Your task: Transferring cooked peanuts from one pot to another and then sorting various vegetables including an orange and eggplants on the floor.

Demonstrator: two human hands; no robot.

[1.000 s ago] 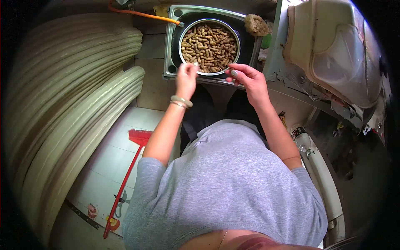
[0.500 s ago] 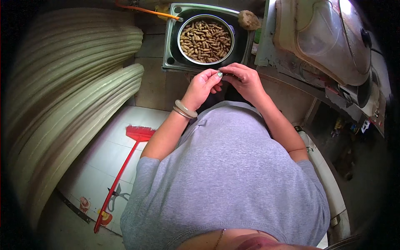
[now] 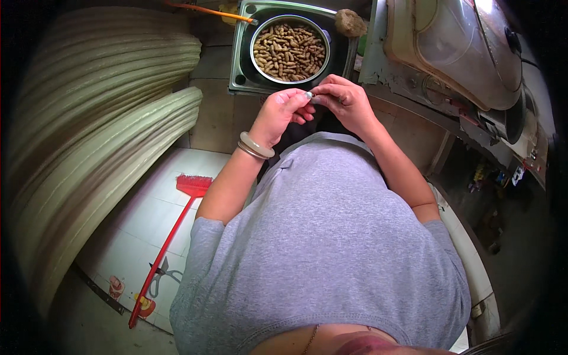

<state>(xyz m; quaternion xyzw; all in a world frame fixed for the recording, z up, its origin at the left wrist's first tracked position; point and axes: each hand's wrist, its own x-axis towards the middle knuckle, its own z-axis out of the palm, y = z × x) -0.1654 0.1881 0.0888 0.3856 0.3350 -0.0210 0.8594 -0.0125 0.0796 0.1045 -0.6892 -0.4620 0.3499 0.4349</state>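
Observation:
My left hand (image 3: 285,113) and my right hand (image 3: 345,104) meet fingertip to fingertip in front of the near edge of the sink (image 3: 235,71). Both are closed in a pinch, thumbs against forefingers. Whatever sits between the tips is too small and covered to name. Two bangles (image 3: 255,145) circle the left wrist. Just beyond the hands, a round metal pot (image 3: 253,58) rests in the sink, filled nearly to its rim with unshelled peanuts (image 3: 290,52).
An orange hose (image 3: 219,13) ends over the sink's far left corner. A brown scrubbing pad (image 3: 350,23) lies on its right edge. Pale ridged sheeting (image 3: 118,148) bulges in from the left. A red broom (image 3: 171,234) and grey scissors (image 3: 163,275) lie at lower left.
The whole view has shifted slightly, moving the pot and sink up and left. My hands stay joined at the fingertips, with the right fingers bent a little differently.

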